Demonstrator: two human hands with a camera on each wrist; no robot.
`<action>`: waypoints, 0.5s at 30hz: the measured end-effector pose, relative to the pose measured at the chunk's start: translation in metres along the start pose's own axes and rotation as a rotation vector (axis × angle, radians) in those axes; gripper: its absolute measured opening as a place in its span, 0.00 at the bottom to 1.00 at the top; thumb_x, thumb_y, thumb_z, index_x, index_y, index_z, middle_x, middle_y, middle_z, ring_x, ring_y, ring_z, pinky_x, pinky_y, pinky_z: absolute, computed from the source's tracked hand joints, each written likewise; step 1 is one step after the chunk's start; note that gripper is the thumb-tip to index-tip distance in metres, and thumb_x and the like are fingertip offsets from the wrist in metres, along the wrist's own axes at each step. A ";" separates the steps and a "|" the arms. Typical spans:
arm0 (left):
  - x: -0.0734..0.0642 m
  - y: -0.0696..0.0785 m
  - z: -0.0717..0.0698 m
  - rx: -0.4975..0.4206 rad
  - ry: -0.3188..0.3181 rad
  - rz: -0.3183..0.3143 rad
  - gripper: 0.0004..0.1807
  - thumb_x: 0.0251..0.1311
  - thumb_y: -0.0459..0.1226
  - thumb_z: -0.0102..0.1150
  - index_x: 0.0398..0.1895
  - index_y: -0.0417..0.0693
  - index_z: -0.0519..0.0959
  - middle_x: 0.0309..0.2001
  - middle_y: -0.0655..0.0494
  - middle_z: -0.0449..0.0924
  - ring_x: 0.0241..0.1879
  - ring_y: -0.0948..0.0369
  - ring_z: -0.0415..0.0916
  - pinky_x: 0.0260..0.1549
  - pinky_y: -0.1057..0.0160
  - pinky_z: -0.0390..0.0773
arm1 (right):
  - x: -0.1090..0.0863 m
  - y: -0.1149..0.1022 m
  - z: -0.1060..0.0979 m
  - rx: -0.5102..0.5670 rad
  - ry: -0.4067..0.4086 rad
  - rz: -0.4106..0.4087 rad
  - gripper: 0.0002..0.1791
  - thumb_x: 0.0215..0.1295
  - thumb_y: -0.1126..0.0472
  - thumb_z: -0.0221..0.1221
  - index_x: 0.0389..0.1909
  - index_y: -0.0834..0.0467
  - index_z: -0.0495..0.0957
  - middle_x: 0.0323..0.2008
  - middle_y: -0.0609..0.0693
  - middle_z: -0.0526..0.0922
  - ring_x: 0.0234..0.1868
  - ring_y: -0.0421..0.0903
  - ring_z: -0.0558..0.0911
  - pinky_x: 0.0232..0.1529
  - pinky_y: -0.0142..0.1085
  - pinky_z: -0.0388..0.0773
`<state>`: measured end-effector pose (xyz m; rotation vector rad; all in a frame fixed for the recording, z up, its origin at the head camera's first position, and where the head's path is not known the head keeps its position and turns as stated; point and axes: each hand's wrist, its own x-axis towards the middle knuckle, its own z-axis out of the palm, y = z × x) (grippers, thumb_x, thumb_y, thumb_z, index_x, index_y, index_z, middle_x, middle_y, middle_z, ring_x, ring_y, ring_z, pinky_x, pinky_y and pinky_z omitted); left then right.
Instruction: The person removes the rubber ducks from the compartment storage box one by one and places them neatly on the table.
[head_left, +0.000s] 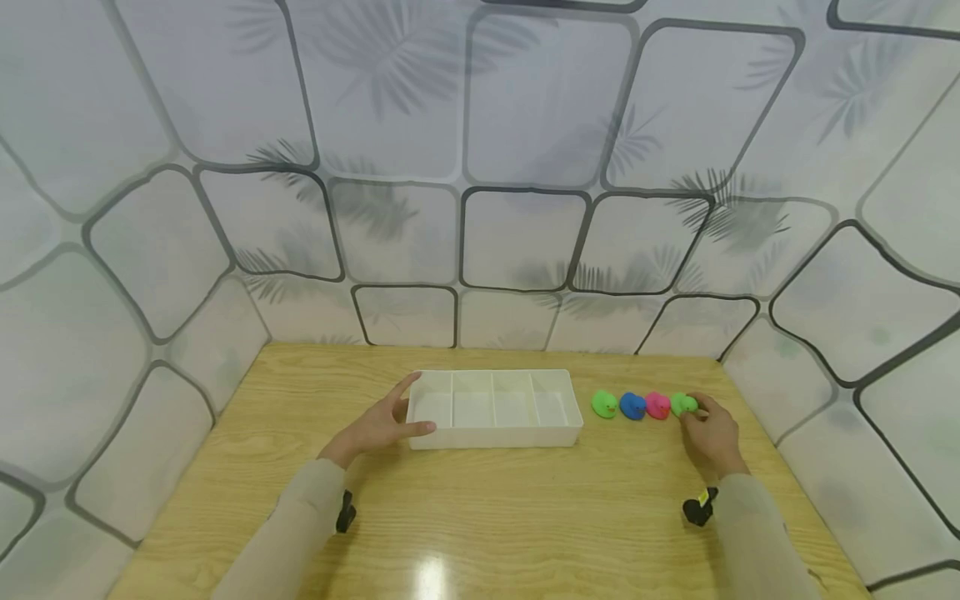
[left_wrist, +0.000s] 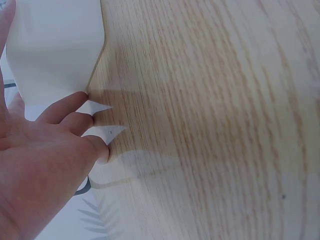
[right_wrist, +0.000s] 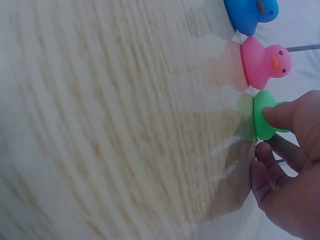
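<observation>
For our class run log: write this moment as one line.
left hand steadies white tray | right hand pinches green duck | pink duck beside

You face a light wooden table [head_left: 480,517] boxed in by 3 pale walls [head_left: 525,125] printed with dark-outlined tiles and palm-leaf shadows.

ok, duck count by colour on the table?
green ducks: 2 and, the second pinched by the right hand
blue duck: 1
pink duck: 1
total: 4
</observation>
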<state>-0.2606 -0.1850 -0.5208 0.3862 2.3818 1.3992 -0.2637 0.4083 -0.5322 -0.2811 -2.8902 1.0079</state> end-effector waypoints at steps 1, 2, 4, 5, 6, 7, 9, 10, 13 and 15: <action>0.000 0.000 0.000 0.000 -0.003 0.006 0.60 0.66 0.54 0.71 0.88 0.62 0.38 0.78 0.29 0.62 0.78 0.36 0.61 0.74 0.27 0.56 | 0.000 0.001 0.000 -0.005 0.001 -0.001 0.29 0.78 0.61 0.52 0.74 0.70 0.64 0.66 0.79 0.74 0.65 0.74 0.77 0.66 0.67 0.71; 0.000 0.001 0.001 -0.004 -0.004 0.007 0.60 0.66 0.53 0.71 0.88 0.62 0.38 0.78 0.29 0.62 0.78 0.36 0.62 0.74 0.27 0.57 | 0.000 0.001 -0.001 -0.003 -0.002 0.001 0.29 0.78 0.61 0.51 0.74 0.70 0.64 0.66 0.79 0.73 0.65 0.75 0.77 0.66 0.67 0.71; 0.001 0.002 0.001 -0.006 -0.003 0.011 0.60 0.66 0.53 0.71 0.88 0.62 0.38 0.77 0.29 0.63 0.77 0.36 0.62 0.74 0.27 0.57 | 0.000 0.001 -0.002 -0.001 -0.011 0.004 0.30 0.78 0.60 0.51 0.75 0.70 0.63 0.67 0.79 0.72 0.66 0.75 0.76 0.66 0.68 0.70; 0.000 0.003 0.000 -0.001 -0.001 0.012 0.60 0.66 0.53 0.71 0.88 0.62 0.38 0.77 0.29 0.63 0.77 0.36 0.62 0.73 0.27 0.57 | 0.000 0.001 -0.002 0.001 -0.018 0.004 0.30 0.78 0.60 0.50 0.76 0.69 0.62 0.68 0.79 0.71 0.66 0.75 0.75 0.67 0.68 0.70; -0.001 0.004 0.000 -0.001 -0.001 0.013 0.60 0.66 0.53 0.71 0.88 0.61 0.38 0.77 0.29 0.63 0.77 0.35 0.62 0.73 0.26 0.57 | 0.000 0.001 -0.002 0.003 -0.033 0.004 0.31 0.79 0.60 0.50 0.77 0.69 0.61 0.69 0.79 0.69 0.67 0.75 0.75 0.67 0.68 0.70; -0.001 0.004 -0.001 0.001 0.000 0.012 0.60 0.66 0.53 0.71 0.88 0.61 0.38 0.77 0.29 0.63 0.77 0.35 0.62 0.73 0.26 0.56 | 0.000 0.001 -0.002 0.006 -0.047 0.004 0.32 0.79 0.59 0.50 0.78 0.69 0.59 0.70 0.80 0.67 0.68 0.75 0.74 0.67 0.68 0.70; -0.002 0.005 -0.002 0.007 0.002 0.008 0.60 0.66 0.53 0.71 0.88 0.60 0.39 0.77 0.30 0.63 0.78 0.36 0.62 0.74 0.27 0.56 | -0.001 0.001 -0.002 0.004 -0.065 -0.006 0.34 0.78 0.59 0.50 0.79 0.69 0.56 0.71 0.80 0.65 0.67 0.76 0.73 0.67 0.69 0.70; -0.003 0.005 -0.002 0.014 0.004 0.005 0.60 0.66 0.53 0.71 0.88 0.60 0.39 0.77 0.30 0.63 0.78 0.36 0.61 0.74 0.27 0.55 | -0.002 0.000 -0.002 0.002 -0.071 -0.011 0.35 0.78 0.59 0.51 0.80 0.69 0.54 0.70 0.81 0.65 0.66 0.75 0.74 0.66 0.68 0.71; -0.005 0.005 -0.004 0.020 0.002 0.005 0.60 0.66 0.53 0.71 0.88 0.58 0.38 0.77 0.29 0.63 0.78 0.36 0.62 0.74 0.27 0.56 | -0.002 -0.002 -0.002 -0.003 -0.048 -0.031 0.38 0.75 0.61 0.54 0.80 0.69 0.53 0.66 0.82 0.68 0.55 0.72 0.80 0.55 0.63 0.79; -0.007 0.005 -0.004 0.028 0.003 0.005 0.60 0.66 0.54 0.71 0.88 0.58 0.38 0.77 0.29 0.63 0.78 0.35 0.61 0.74 0.27 0.56 | -0.001 -0.006 -0.003 -0.004 -0.016 -0.053 0.39 0.73 0.63 0.56 0.80 0.69 0.54 0.66 0.82 0.68 0.50 0.69 0.81 0.46 0.55 0.81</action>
